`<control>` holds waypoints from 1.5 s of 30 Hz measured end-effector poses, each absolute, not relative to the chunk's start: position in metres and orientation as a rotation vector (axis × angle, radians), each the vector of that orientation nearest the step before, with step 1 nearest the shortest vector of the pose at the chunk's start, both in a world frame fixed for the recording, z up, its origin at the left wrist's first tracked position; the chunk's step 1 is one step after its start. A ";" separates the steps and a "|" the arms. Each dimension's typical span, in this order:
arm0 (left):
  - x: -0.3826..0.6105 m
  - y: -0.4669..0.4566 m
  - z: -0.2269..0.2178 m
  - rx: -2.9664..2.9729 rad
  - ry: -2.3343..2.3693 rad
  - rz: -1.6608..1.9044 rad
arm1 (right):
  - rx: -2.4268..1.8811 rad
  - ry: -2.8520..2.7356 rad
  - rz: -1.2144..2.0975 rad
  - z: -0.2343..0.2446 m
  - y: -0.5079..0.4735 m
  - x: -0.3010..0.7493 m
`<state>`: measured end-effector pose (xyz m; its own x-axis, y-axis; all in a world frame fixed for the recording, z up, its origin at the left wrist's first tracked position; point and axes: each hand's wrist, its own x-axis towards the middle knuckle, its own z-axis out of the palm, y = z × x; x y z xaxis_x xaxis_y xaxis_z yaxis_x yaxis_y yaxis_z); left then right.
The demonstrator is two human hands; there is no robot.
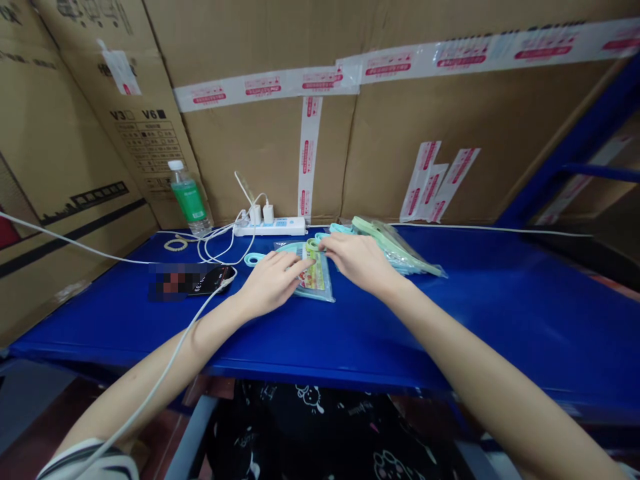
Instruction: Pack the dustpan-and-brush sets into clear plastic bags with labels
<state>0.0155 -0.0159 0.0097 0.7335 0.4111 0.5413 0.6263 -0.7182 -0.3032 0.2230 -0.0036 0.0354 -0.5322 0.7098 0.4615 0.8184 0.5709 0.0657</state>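
Note:
A clear plastic packet [316, 281] with a light blue item and a printed card inside lies on the blue table [500, 313]. My left hand [273, 280] rests on the packet's left side, fingers together and pressing down. My right hand [357, 261] pinches the packet's top edge, close to the left fingertips. A light blue ring-shaped handle [254, 259] sticks out to the left of my left hand. Behind my right hand lies a pile of similar packets [397, 248] in green and blue.
A white power strip [270, 227] with plugged chargers and white cables sits at the back. A green-labelled water bottle [189, 198] stands back left. A phone [213, 277] lies left of my hands. Taped cardboard boxes [450, 133] wall the back; a blue rack post [565, 160] rises right.

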 end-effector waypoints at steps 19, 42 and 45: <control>0.015 -0.016 0.011 -2.457 -0.675 -0.624 | -1.146 -2.457 -0.416 0.035 -0.001 0.226; 0.015 -0.016 0.009 -2.426 -0.689 -0.547 | -0.878 -2.402 -0.548 0.033 0.002 0.229; 0.016 -0.018 0.010 -2.438 -0.682 -0.572 | -0.843 -2.442 -0.569 0.033 0.004 0.231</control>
<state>0.0157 -0.0175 0.0101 0.7819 0.3433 0.5204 0.5723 -0.7262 -0.3809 0.2309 0.0040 0.0329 -0.6884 0.4505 0.5685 0.6554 0.7221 0.2215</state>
